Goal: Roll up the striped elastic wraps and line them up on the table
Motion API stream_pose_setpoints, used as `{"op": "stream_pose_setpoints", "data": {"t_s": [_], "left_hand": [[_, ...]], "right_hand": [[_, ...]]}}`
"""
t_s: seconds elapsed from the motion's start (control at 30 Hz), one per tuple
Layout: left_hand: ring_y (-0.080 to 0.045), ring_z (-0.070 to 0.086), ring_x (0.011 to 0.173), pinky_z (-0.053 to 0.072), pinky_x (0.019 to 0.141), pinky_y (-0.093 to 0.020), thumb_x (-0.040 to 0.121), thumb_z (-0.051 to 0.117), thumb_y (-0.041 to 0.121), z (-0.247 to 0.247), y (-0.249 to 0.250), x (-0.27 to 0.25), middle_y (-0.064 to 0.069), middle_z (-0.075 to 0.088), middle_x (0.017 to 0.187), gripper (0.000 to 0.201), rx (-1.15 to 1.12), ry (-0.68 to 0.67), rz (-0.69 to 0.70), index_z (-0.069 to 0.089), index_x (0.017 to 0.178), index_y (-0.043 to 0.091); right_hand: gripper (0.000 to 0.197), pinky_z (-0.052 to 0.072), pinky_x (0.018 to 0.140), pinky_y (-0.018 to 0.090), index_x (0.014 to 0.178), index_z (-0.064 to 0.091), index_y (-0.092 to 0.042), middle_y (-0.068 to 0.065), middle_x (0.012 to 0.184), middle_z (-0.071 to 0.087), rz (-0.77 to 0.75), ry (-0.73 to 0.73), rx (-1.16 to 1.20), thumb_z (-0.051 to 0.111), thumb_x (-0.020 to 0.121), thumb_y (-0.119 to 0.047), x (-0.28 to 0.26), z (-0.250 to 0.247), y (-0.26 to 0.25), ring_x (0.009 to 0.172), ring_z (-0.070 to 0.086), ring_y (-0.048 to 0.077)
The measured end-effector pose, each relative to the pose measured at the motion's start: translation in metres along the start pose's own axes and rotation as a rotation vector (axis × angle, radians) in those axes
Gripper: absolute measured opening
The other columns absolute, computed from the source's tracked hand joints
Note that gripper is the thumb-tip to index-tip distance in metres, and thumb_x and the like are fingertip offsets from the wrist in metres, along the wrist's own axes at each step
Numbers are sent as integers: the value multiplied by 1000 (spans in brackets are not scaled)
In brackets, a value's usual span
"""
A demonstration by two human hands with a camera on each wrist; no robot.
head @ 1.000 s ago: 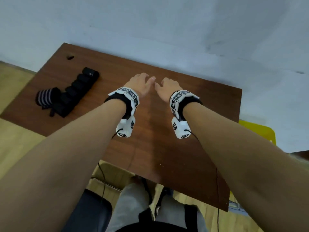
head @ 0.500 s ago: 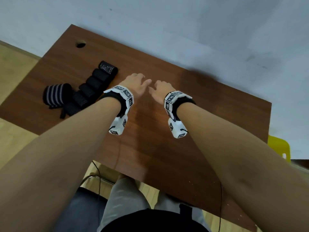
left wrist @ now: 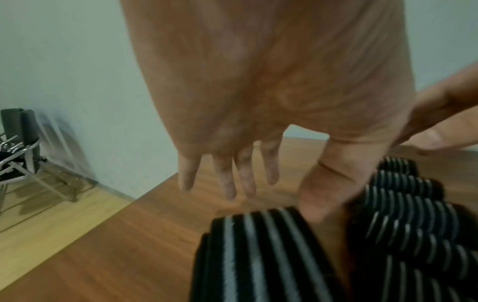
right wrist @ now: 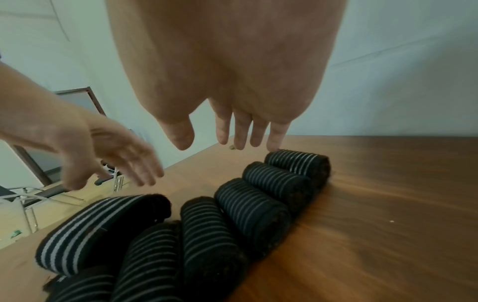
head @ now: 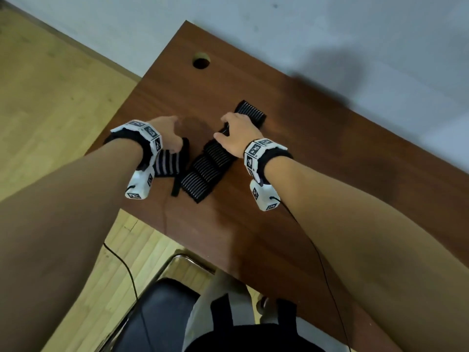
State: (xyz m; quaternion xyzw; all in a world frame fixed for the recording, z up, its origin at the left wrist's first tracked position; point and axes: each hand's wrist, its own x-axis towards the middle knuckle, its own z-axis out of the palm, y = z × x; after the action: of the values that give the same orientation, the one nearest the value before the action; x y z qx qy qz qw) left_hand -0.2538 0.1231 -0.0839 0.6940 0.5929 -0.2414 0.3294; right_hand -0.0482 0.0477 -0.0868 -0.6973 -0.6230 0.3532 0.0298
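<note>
Already, five striped elastic wrap rolls [right wrist: 248,206] are lying side by side on the wooden table [head: 330,174], touching, while a broader-striped wrap [head: 168,162] is sitting just left of them, its loose strap [head: 175,189] trailing near. Both the left hand [head: 167,133] and right hand [head: 234,134] are hovering with fingers straight, holding nothing. A careless brush is risking nudging the row crooked, and that strap is likely letting the wrap unwind.

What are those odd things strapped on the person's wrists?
Both arms are bare, no sleeves. Each wrist wears a black band carrying white blocks printed with black square-patterned markers; a second marked white block hangs below. A thin black cable trails from the right one.
</note>
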Motion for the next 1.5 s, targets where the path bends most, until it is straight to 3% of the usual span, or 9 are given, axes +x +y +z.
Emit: {"op": "stream_pose_setpoints", "data": {"t_s": [0.27,0.5,0.73,0.87,0.93,1.07,1.13,1.3,1.5], "left_hand": [[-39,50,127,53,94,-55,59,98,20,35,-30,31,-10,42,143,112,257,-116,114,34,151,25],[-32,58,117,56,86,-45,66,90,47,35,-35,36,-7,55,131,103,352,-30,150,35,149,21],[-34,63,101,60,85,-50,67,88,50,-45,1,22,-9,64,117,84,63,260,113,47,134,21],[-27,63,102,56,87,-43,75,85,36,-59,76,7,-4,63,115,76,-177,237,258,51,141,17],[-23,66,99,56,84,-38,71,88,31,-51,121,-7,-3,67,113,73,-226,140,336,57,135,17],[-14,68,91,49,69,-22,71,90,27,-15,205,-30,3,72,105,57,-187,39,461,67,123,22],[-15,67,103,48,78,-22,71,91,35,12,246,-44,4,69,118,75,-184,32,504,61,138,22],[-17,50,134,45,104,-31,71,91,43,106,356,-85,-2,50,151,99,-433,172,576,42,154,20],[-21,58,124,50,107,-39,65,91,52,260,520,-149,-3,55,136,112,-700,5,579,31,153,17]], "right_hand": [[52,36,116,39,147,47,-15,5,150,49,-17,-47,-89,55,103,-41,25,22,-9,148,32,23],[49,36,114,38,145,49,-16,4,151,47,-28,-84,-60,56,103,-40,28,30,-12,149,30,20],[69,39,115,36,154,37,-18,2,155,46,-13,36,270,54,100,-57,15,15,-7,141,46,19],[81,34,115,35,163,16,-25,0,165,34,81,153,720,44,100,-66,-1,-16,8,144,44,19],[87,46,111,46,162,10,-36,1,165,34,117,154,871,53,95,-68,-16,-33,26,132,58,26],[58,63,86,49,147,42,-20,16,129,67,189,80,1132,68,98,-40,-75,-68,89,89,77,34],[40,62,89,49,132,55,-12,21,120,70,205,72,1216,67,100,-33,-109,-79,134,93,76,38],[51,57,97,54,129,55,5,27,126,65,259,263,1494,77,93,-23,-208,-93,257,102,73,41],[47,63,86,47,121,64,-3,21,118,68,466,486,1687,84,85,-24,-360,-101,407,97,75,36]]}}
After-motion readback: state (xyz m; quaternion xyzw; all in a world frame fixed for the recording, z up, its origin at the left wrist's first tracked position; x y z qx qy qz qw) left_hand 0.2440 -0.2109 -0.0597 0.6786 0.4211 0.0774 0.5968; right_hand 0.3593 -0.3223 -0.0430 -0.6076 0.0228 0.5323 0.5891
